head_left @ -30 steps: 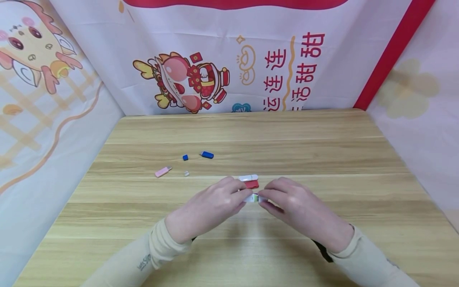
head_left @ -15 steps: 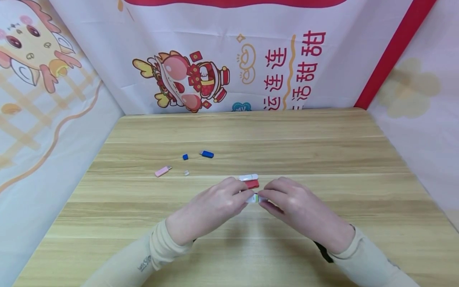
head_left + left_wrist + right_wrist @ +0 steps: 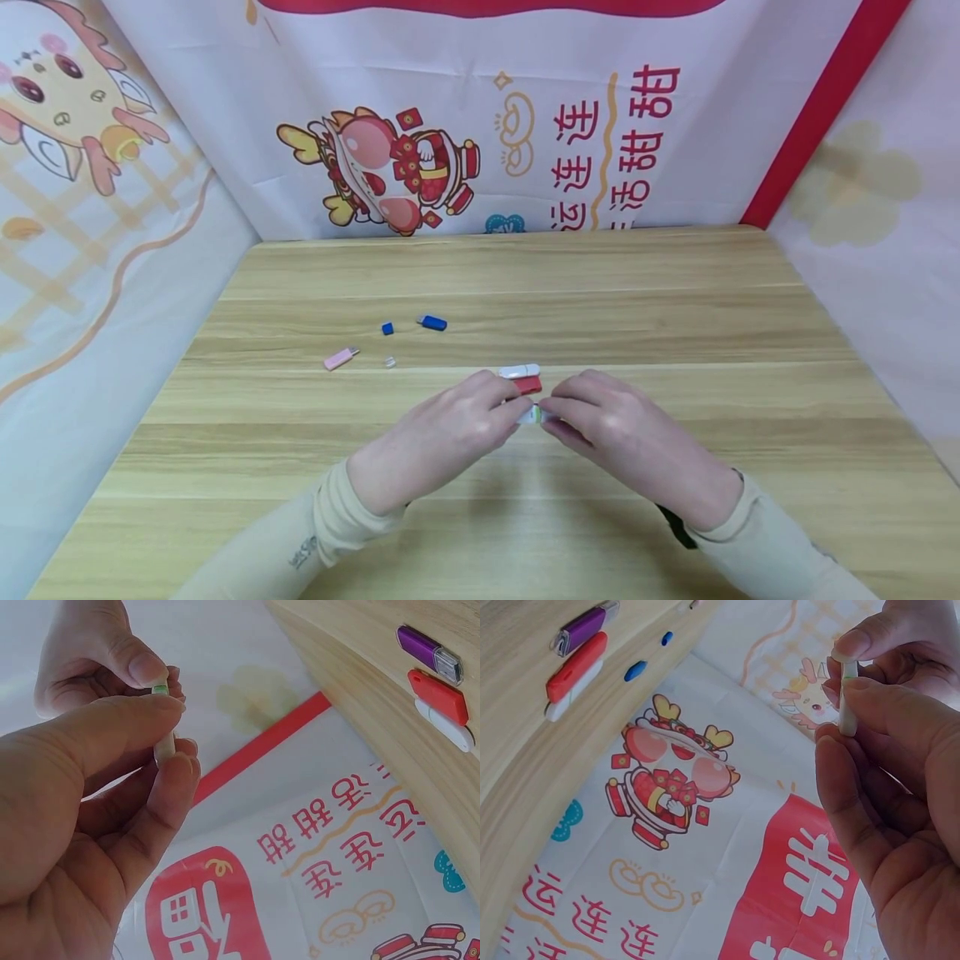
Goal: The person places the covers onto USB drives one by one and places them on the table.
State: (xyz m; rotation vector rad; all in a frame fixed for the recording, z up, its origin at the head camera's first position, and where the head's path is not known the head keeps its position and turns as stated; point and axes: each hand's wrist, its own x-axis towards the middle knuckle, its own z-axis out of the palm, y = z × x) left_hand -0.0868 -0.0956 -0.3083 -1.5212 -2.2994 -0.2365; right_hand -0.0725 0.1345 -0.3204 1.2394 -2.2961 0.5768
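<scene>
Both hands meet over the table, fingertips close together on a small white USB flash drive (image 3: 529, 414) with a green band. My left hand (image 3: 448, 427) pinches one end between thumb and fingers. At the other end, my right hand (image 3: 630, 437) pinches the white cap, which its fingertips mostly cover. In the left wrist view the drive (image 3: 166, 745) shows edge-on between the fingers. Just beyond the hands lie a white flash drive (image 3: 520, 372) and a red flash drive (image 3: 528, 385). Beside them is a purple flash drive (image 3: 417, 645), hidden by the hands in the head view.
Farther left on the wooden table (image 3: 600, 317) lie a pink flash drive (image 3: 339, 359) with its connector bare and a small clear cap (image 3: 389, 362). A blue flash drive (image 3: 434, 323) and a blue cap (image 3: 387, 329) lie behind these. Printed cloth (image 3: 450, 67) hangs at the back and sides.
The gap at the green band, where the metal connector showed a second ago, has narrowed as my left fingertips moved slightly right toward the right hand. The things on the table have not moved.
</scene>
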